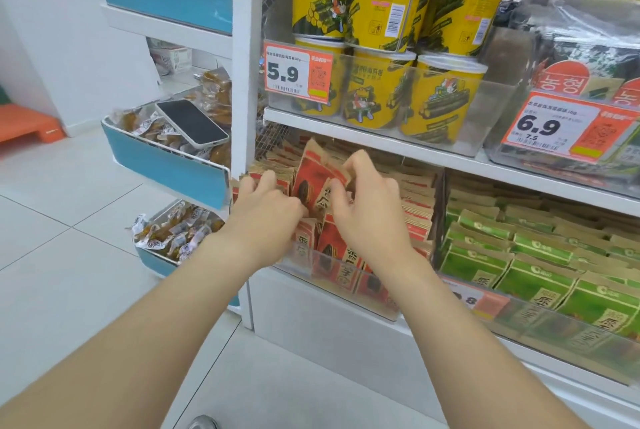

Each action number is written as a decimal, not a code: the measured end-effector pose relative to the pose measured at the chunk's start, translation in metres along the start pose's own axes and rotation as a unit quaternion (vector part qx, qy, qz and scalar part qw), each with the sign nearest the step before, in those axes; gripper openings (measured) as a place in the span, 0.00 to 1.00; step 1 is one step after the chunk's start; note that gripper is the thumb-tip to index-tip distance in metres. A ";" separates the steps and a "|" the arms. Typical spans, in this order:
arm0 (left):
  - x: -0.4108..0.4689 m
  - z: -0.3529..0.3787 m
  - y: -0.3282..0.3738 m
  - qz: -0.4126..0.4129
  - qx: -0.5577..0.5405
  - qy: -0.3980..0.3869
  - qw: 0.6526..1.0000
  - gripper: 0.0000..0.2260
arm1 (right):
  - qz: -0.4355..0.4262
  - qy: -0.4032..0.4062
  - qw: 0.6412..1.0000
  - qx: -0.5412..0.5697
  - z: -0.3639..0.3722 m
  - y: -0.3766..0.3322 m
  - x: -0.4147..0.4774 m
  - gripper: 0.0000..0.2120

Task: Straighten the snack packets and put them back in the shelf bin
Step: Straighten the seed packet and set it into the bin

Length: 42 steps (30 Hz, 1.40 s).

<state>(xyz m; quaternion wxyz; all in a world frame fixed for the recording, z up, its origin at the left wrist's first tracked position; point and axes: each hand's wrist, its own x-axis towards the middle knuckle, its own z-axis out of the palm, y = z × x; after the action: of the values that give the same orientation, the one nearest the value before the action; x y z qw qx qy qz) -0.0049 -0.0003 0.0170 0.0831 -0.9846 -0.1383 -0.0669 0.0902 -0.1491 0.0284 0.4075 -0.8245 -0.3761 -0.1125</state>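
Note:
Red and brown snack packets fill a clear shelf bin on the lower shelf. One red packet stands raised above the rows, tilted. My left hand reaches into the packets at the bin's left side, fingers curled among them. My right hand pinches the raised packet at its right edge with thumb and fingers. More red packets stand upright in front, below both hands.
Green packets fill the neighbouring bin to the right. Yellow canisters stand on the shelf above, behind price tags. At the left, blue-fronted racks hold small wrapped snacks, and a phone lies on them.

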 end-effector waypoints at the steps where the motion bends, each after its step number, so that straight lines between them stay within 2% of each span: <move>1: 0.001 0.001 0.000 0.001 0.014 0.015 1.000 0.12 | 0.004 -0.018 1.000 -0.021 0.006 0.002 0.003 0.03; 2: 0.003 0.001 -0.001 -0.001 0.023 0.025 0.999 0.11 | 0.006 -0.040 0.998 -0.047 0.012 0.002 0.005 0.03; 5: 0.009 0.003 -0.005 -0.007 0.033 0.045 0.998 0.10 | 0.019 -0.108 0.984 -0.138 0.018 -0.005 0.013 0.13; 8: 0.015 0.006 -0.010 -0.008 0.046 0.061 0.997 0.10 | 0.043 -0.146 0.975 -0.161 0.016 -0.007 0.024 0.16; 12: 0.019 0.008 -0.017 -0.001 0.043 0.098 0.994 0.12 | 0.066 -0.250 0.947 -0.189 0.017 -0.007 0.037 0.18; 14: 0.022 0.005 -0.021 0.011 0.012 0.132 0.991 0.11 | 0.080 -0.284 0.937 -0.186 0.018 -0.005 0.041 0.19; 16: 0.023 0.002 -0.022 0.032 -0.047 0.145 0.988 0.15 | 0.082 -0.302 0.932 -0.184 0.017 -0.002 0.046 0.20; 18: 0.021 0.001 -0.023 0.046 -0.087 0.120 0.988 0.19 | 0.086 -0.280 0.941 -0.172 0.017 -0.002 0.049 0.19; 21: 0.017 0.009 -0.025 0.058 -0.101 0.041 0.992 0.12 | 0.082 -0.177 0.970 -0.143 0.022 -0.006 0.051 0.15; 23: 0.016 0.012 -0.029 0.052 -0.102 0.026 0.993 0.09 | 0.075 -0.134 0.971 -0.182 0.026 -0.008 0.052 0.13; 26: 0.016 0.012 -0.030 0.050 -0.112 0.041 0.992 0.10 | 0.086 -0.169 0.951 -0.243 0.030 -0.006 0.053 0.14; 29: 0.013 0.012 -0.029 0.052 -0.125 0.038 0.990 0.11 | 0.115 -0.214 0.946 -0.213 0.031 -0.003 0.054 0.15; 31: 0.011 0.012 -0.029 0.049 -0.132 0.040 0.989 0.12 | 0.118 -0.206 0.948 -0.213 0.031 -0.002 0.054 0.16; 36: 0.010 0.008 -0.025 0.033 -0.138 0.035 0.989 0.15 | 0.035 -0.110 0.968 -0.224 0.022 -0.001 0.050 0.15; 42: 0.009 -0.009 -0.014 -0.013 -0.194 0.020 0.981 0.23 | -0.062 0.044 0.986 -0.146 -0.006 0.004 0.034 0.12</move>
<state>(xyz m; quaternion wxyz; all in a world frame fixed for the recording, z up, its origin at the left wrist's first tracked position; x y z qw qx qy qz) -0.0015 0.0131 0.0291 -0.1077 -0.9787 -0.1335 -0.1129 0.1176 -0.1370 0.0462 0.2913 -0.8446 -0.3873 -0.2275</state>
